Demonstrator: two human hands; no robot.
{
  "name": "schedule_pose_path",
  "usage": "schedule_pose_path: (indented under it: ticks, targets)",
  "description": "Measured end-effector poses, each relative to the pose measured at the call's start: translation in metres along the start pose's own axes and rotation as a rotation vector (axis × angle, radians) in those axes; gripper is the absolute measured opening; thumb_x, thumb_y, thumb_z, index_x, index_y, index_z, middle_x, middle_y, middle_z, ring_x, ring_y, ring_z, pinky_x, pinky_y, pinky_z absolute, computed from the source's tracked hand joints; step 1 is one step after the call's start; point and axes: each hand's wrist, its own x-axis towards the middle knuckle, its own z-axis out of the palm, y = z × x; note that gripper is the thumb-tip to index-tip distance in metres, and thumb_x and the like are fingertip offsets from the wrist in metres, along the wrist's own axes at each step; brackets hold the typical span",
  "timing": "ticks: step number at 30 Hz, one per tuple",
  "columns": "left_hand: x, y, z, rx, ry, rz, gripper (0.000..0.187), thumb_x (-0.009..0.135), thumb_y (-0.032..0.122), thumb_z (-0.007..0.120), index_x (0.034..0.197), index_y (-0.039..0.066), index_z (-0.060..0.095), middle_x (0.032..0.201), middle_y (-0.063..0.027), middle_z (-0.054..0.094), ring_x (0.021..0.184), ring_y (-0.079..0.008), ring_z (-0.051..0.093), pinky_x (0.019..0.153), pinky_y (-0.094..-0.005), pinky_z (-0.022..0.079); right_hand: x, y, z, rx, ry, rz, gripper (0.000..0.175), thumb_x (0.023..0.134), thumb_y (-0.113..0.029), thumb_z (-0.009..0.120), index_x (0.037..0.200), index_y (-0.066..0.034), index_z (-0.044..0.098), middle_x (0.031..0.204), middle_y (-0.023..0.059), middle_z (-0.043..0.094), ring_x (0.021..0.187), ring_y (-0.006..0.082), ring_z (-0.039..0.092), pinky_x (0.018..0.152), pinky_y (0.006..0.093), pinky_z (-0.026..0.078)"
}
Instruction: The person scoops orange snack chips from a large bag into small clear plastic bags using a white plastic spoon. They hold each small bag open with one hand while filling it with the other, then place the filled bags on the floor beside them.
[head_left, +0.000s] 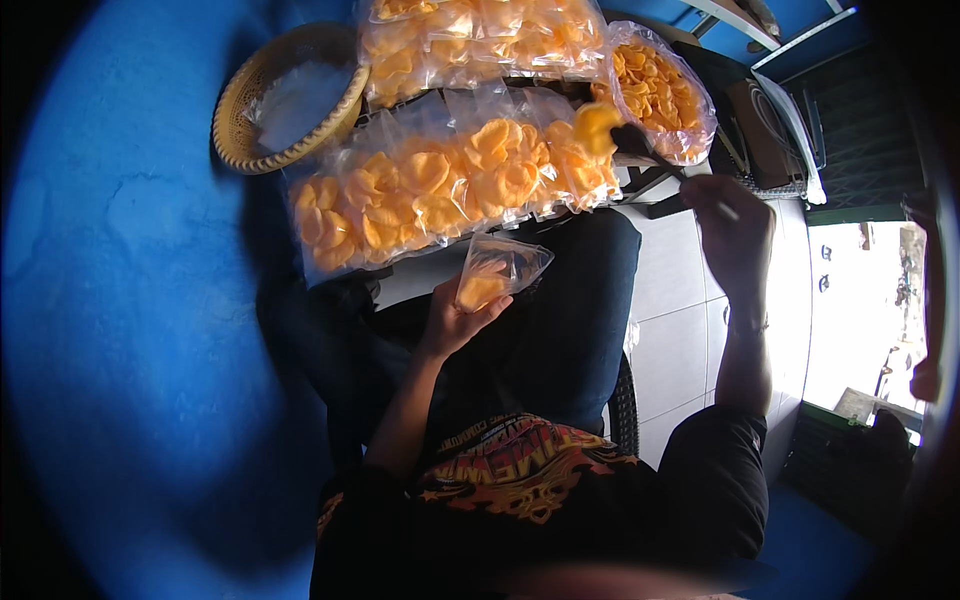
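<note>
My left hand (457, 319) holds a clear plastic bag (517, 262) above my lap, its mouth spread toward the right. At least one orange cracker (480, 291) is inside the bag's lower end. In my right hand (724, 214) is a pair of dark tongs (652, 154); motion blurs them. Their far end grips a yellow-orange cracker (596, 129) over the right end of a row of filled cracker bags (427, 187). Behind the tongs stands a large plastic bag of loose crackers (656, 86), open at the top.
A woven basket (349, 124) with clear plastic bags (300, 105) stands at the left by the blue wall (135, 262). More filled bags (487, 45) are stacked at the back. White floor tiles (667, 337) show at the right, near a bright doorway (855, 307).
</note>
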Motion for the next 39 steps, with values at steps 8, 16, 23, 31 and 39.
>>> schedule_pose_path:
  ticks: [8, 16, 23, 31, 39]
  targets:
    - [-0.001, 0.001, -0.002, -0.011, -0.008, 0.02, 0.042, 0.089, 0.014, 0.078, 0.125, -0.003, 0.063, 0.105, -0.0077, 0.071, 0.096, -0.0112, 0.065, 0.086, -0.0276, 0.053, -0.027, -0.064, 0.003, 0.231, -0.136, -0.131, 0.007, 0.08, 0.0, 0.077, 0.086, -0.0027, 0.074, 0.084, 0.0097, 0.074, 0.07, 0.0222, 0.073, 0.063, 0.032, 0.057]
    - [-0.001, 0.006, -0.001, -0.067, 0.012, 0.09, 0.037, 0.09, 0.015, 0.078, 0.12, -0.001, 0.065, 0.103, -0.0047, 0.07, 0.094, -0.0094, 0.064, 0.084, -0.027, 0.053, -0.024, -0.071, 0.003, 0.188, -0.218, -0.129, 0.022, 0.08, -0.006, 0.079, 0.101, -0.0025, 0.072, 0.083, 0.009, 0.071, 0.069, 0.022, 0.073, 0.06, 0.0324, 0.056]
    - [-0.002, -0.006, -0.003, -0.252, -0.023, -0.022, 0.035, 0.091, 0.016, 0.077, 0.121, 0.001, 0.066, 0.102, -0.0027, 0.069, 0.089, -0.0083, 0.063, 0.078, -0.0252, 0.053, -0.006, -0.033, 0.018, 0.045, -0.05, 0.06, 0.026, 0.088, -0.007, 0.073, 0.113, -0.0005, 0.069, 0.09, 0.0105, 0.071, 0.076, 0.019, 0.07, 0.067, 0.0309, 0.053]
    - [-0.002, -0.009, -0.003, -0.282, -0.035, -0.033, 0.037, 0.092, 0.018, 0.076, 0.122, 0.002, 0.063, 0.099, -0.002, 0.067, 0.084, -0.0078, 0.063, 0.073, -0.0235, 0.052, 0.058, 0.118, 0.056, -0.553, -0.045, 0.345, 0.039, 0.09, -0.044, 0.07, 0.102, -0.0077, 0.073, 0.096, 0.0164, 0.073, 0.091, 0.0352, 0.071, 0.079, 0.0448, 0.055]
    - [-0.003, -0.009, -0.006, -0.271, -0.051, -0.125, 0.044, 0.09, 0.019, 0.079, 0.126, 0.004, 0.059, 0.107, -0.0021, 0.066, 0.096, -0.0094, 0.062, 0.085, -0.0258, 0.051, 0.12, 0.261, 0.054, -0.412, -0.3, 0.547, 0.048, 0.086, -0.051, 0.068, 0.08, -0.0036, 0.074, 0.071, 0.0151, 0.071, 0.072, 0.0343, 0.072, 0.073, 0.0452, 0.056]
